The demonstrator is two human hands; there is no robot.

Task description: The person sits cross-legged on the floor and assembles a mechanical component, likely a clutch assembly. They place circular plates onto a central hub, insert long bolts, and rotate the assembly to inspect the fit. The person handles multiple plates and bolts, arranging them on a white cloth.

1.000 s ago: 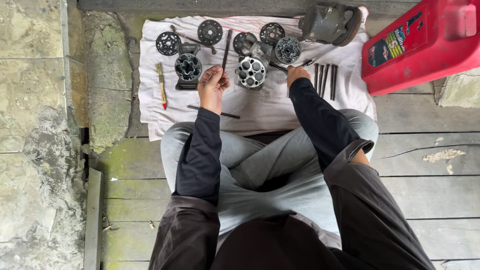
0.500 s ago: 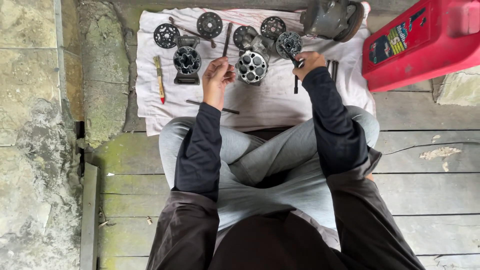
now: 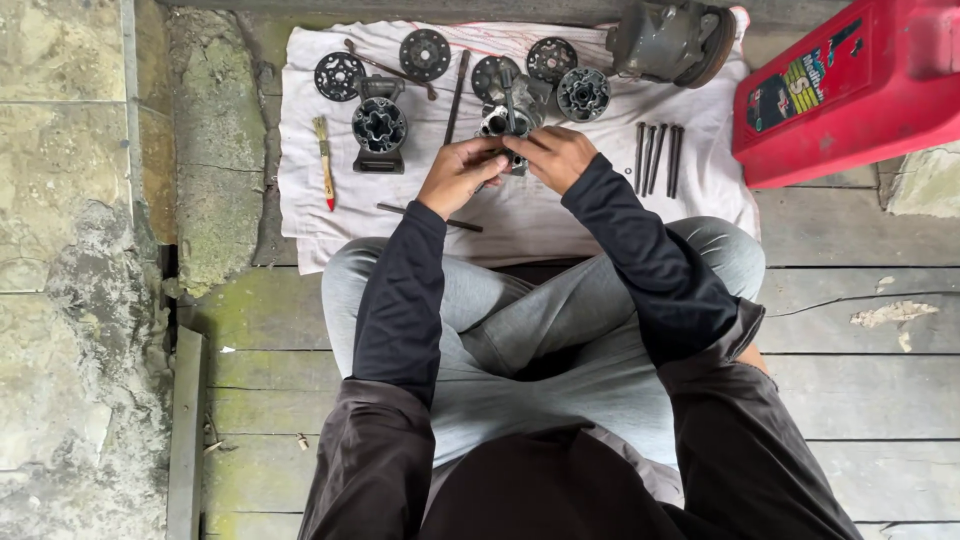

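Both hands were wrapped around a round metal cylinder block (image 3: pixel 505 125), left hand (image 3: pixel 460 172) and right hand (image 3: pixel 558 155) gripping it together just above the white cloth (image 3: pixel 560 215). Loose valve plates (image 3: pixel 425 53), long bolts (image 3: pixel 657 157) and a small brush (image 3: pixel 324 160) lay around, red container (image 3: pixel 850 90) nearby.

My arms are covered by long dark navy sleeves (image 3: pixel 400 290) of soft knit cloth, snug down to the wrists, with plain cuffs. Over my shoulders lies a looser dark brown-grey outer garment (image 3: pixel 370 470), creased at the elbows. My legs are in light grey trousers (image 3: pixel 530 330), wrinkled across the lap. Both hands are bare, with no gloves or rings.
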